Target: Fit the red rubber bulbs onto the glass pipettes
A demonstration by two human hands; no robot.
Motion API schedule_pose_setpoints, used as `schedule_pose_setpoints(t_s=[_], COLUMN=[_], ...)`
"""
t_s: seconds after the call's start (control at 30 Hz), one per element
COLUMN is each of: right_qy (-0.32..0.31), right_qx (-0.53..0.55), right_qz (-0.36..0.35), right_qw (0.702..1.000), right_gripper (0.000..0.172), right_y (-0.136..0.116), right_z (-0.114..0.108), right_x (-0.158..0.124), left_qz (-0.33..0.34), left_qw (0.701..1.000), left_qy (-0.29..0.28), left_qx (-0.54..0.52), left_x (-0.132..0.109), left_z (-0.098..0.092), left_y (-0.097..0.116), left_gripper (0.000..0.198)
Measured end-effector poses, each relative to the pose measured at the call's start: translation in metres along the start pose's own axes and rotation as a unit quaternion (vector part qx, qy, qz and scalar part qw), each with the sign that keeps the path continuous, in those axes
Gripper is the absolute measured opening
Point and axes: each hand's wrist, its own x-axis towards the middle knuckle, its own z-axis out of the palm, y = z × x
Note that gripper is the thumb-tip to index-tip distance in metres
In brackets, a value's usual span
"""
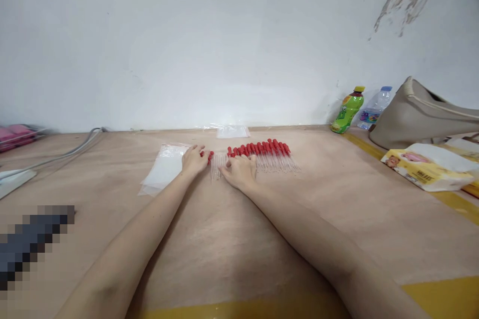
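Many slim clear droppers with red bulbs (277,148) lie side by side in a row, their bulbs toward the wall and their thin tips toward me. At the row's left end, my left hand (193,160) has its fingers bent around a few red bulbs (210,154). Clear thin tubes (218,165) lie between my two hands. My right hand (240,171) rests over the row's left part, fingers curled and thumb beside the tubes; what is in its fingers is hidden. Clear plastic bags (162,167) lie flat by my left wrist.
Another clear bag (232,132) lies against the wall. To the right stand a green bottle (348,112), a clear bottle (375,109), a beige bag (404,112) and a yellow tissue pack (422,169). A cable (71,152), a pink bundle (17,135) and a pixelated dark object (30,239) are left.
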Motion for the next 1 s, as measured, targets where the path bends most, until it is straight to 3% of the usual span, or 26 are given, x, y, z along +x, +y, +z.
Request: schedule_pose_setpoints(t_s=[0.23, 0.67, 0.8, 1.0], right_qy=[-0.04, -0.123, -0.111, -0.033], right_qx=[-0.041, -0.028, -0.014, 0.013], right_qz=[0.046, 0.087, 0.095, 0.062], right_qw=[0.997, 0.988, 0.989, 0.997], right_gripper=[0.029, 0.024, 0.024, 0.022], right_y=[-0.007, -0.014, -0.012, -0.009], right_z=[0.0, -0.015, -0.013, -0.011], right_x=[0.008, 0.008, 0.008, -0.008], left_qz=[0.069, 0.004, 0.002, 0.013], left_qw=[0.997, 0.997, 0.996, 0.996], left_qy=[-0.039, -0.027, -0.008, 0.034], left_qx=[-0.008, -0.071, -0.083, -0.087], left_x=[-0.015, -0.028, -0.029, -0.031], left_z=[0.012, 0.005, 0.005, 0.004], left_y=[0.007, 0.017, 0.016, 0.017], left_gripper=[0.028, 0.031, 0.032, 0.028])
